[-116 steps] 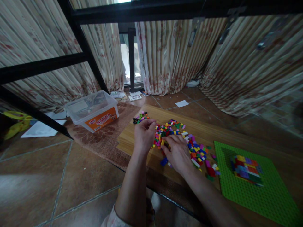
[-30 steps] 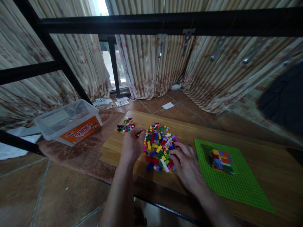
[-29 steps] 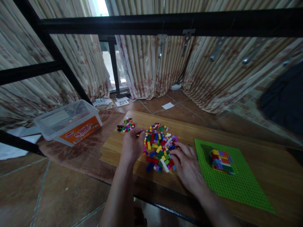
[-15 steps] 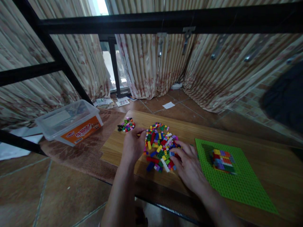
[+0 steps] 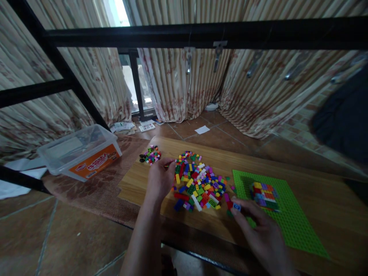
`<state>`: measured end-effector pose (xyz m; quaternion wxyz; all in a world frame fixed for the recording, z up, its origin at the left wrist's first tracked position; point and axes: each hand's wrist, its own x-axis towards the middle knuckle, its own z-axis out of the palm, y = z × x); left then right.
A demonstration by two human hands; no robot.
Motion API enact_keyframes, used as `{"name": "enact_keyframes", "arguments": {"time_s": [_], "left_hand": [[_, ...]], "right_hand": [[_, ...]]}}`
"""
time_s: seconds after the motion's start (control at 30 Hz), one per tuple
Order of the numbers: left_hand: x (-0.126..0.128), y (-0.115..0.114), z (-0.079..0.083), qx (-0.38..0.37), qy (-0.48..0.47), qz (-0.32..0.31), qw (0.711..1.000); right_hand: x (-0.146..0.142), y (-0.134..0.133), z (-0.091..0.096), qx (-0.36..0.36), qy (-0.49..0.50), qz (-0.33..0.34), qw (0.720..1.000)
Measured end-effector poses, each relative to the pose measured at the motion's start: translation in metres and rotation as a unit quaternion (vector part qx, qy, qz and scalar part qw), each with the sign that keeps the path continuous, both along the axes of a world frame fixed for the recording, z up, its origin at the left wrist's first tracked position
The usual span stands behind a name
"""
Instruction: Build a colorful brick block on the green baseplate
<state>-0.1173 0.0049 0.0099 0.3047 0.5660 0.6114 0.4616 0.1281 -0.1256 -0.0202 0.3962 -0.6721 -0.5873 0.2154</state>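
Note:
My right hand (image 5: 258,224) pinches a small blue toy brick (image 5: 236,207) between thumb and fingers. It is over the wood beside the left edge of a green baseplate (image 5: 299,214). On that plate stands a low block of multicoloured bricks (image 5: 264,195). My left hand (image 5: 161,178) rests at the left side of a loose brick pile (image 5: 198,180), thumb and fingertips drawn together. Whatever they may hold is too small to make out. Red and magenta bricks (image 5: 227,200) lie close to the right fingertips.
A smaller heap of tiny pieces (image 5: 151,154) lies on the wooden board (image 5: 135,178) at far left. A clear plastic box (image 5: 83,151) with an orange label stands on the brown mat (image 5: 94,195). A black metal frame (image 5: 161,37) crosses in front of curtains.
My right hand has moved right, away from the pile towards the baseplate, carrying the blue brick. More of the pile's right side shows. My left hand has stayed nearly in place.

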Motion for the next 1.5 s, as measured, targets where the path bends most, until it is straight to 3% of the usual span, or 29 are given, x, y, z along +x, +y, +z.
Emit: {"name": "enact_keyframes", "arguments": {"time_s": [0.2,0.4,0.57,0.7,0.8,0.93,1.17,1.5], "left_hand": [[0.022,0.001,0.004,-0.008,-0.012,-0.031,0.999],[0.072,-0.013,0.0,0.026,-0.034,-0.116,0.992],[0.125,-0.036,-0.006,0.006,-0.011,-0.236,0.972],[0.157,-0.052,-0.013,-0.01,0.007,-0.297,0.955],[0.171,-0.057,-0.019,-0.007,0.015,-0.308,0.951],[0.179,-0.057,-0.022,0.012,0.035,-0.306,0.951],[0.186,-0.054,-0.024,0.053,0.071,-0.306,0.948],[0.19,-0.048,-0.034,0.071,0.09,-0.282,0.953]], "right_hand": [[0.046,-0.024,0.005,-0.017,-0.028,-0.046,0.998],[0.097,-0.021,0.028,0.0,0.012,-0.153,0.988],[0.134,0.011,0.033,0.041,0.168,-0.197,0.965],[0.148,0.023,0.019,0.061,0.366,-0.199,0.907],[0.15,0.02,0.006,0.046,0.41,-0.173,0.894],[0.149,0.017,-0.001,0.031,0.37,-0.133,0.919],[0.151,0.023,-0.007,0.009,0.143,-0.08,0.986],[0.146,0.045,-0.01,0.03,0.045,0.008,0.999]]}}
